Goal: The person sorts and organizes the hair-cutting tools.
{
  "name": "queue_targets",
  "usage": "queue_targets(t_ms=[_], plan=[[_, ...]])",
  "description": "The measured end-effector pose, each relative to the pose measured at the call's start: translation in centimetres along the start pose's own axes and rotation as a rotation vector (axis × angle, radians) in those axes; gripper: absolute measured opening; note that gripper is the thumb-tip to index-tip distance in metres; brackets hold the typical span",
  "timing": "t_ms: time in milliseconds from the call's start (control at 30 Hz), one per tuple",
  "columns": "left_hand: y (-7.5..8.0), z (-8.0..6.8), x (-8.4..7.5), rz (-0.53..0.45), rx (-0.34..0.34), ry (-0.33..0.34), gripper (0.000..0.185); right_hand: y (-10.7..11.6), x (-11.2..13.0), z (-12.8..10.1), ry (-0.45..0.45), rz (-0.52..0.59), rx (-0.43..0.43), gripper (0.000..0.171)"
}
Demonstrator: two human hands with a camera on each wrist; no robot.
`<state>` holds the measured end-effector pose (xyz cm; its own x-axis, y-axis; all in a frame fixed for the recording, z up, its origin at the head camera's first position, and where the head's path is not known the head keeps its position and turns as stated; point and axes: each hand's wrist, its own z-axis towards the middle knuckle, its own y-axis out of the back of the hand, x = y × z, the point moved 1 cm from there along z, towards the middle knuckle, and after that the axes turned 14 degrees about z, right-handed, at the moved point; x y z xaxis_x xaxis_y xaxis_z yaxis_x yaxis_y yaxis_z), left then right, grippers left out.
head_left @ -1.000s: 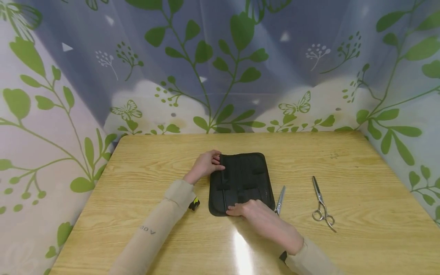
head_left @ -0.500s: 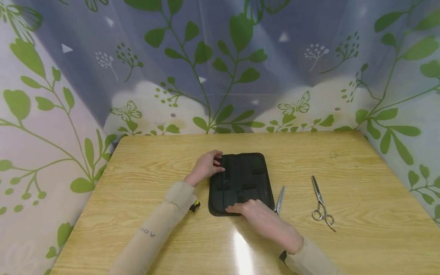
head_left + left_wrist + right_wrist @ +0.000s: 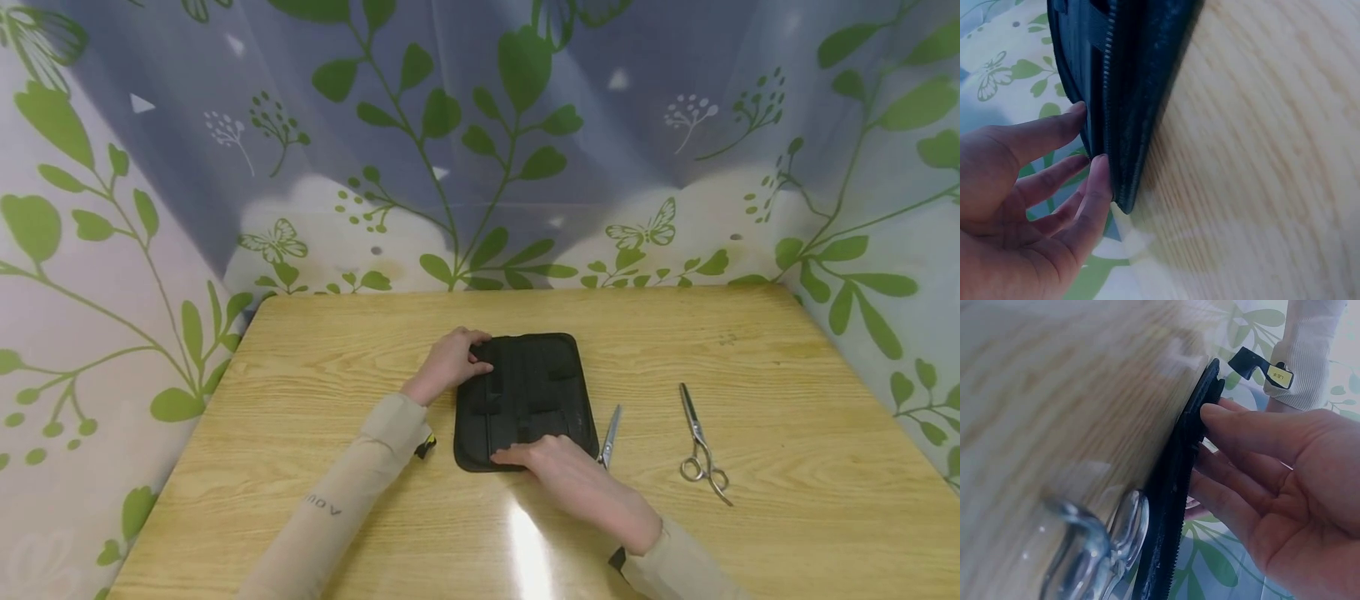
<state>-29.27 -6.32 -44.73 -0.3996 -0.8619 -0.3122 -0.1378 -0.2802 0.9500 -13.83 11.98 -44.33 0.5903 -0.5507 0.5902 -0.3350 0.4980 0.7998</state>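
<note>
Head view: black case [image 3: 525,400] between both hands

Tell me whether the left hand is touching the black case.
Touching. In the left wrist view, the fingertips of the left hand press against the zipped edge of the black case; the head view agrees, with the hand at its far left corner.

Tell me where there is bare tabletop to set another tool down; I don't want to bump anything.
Free: the table right of the far scissors, the strip behind the black case, and the left side past the left hand. Crowded: between the case, right hand and near scissors.
</note>
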Motion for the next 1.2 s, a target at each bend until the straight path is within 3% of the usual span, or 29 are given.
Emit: queue_targets(t_ms=[400, 867, 1200], plan=[[-0.37, 0.07, 0.03, 0.024, 0.007, -0.008, 0.054, 0.07, 0.01, 0.01, 0.002, 0.007, 0.004, 0.034], [0.02, -0.39, -0.23, 0.037, 0.071, -0.019, 0.061, 0.03, 0.10, 0.04, 0.010, -0.015, 0.007, 0.036], [-0.61, -0.54, 0.07, 0.045, 0.043, -0.024, 0.062, -0.18, 0.40, 0.09, 0.011, -0.051, -0.001, 0.035]])
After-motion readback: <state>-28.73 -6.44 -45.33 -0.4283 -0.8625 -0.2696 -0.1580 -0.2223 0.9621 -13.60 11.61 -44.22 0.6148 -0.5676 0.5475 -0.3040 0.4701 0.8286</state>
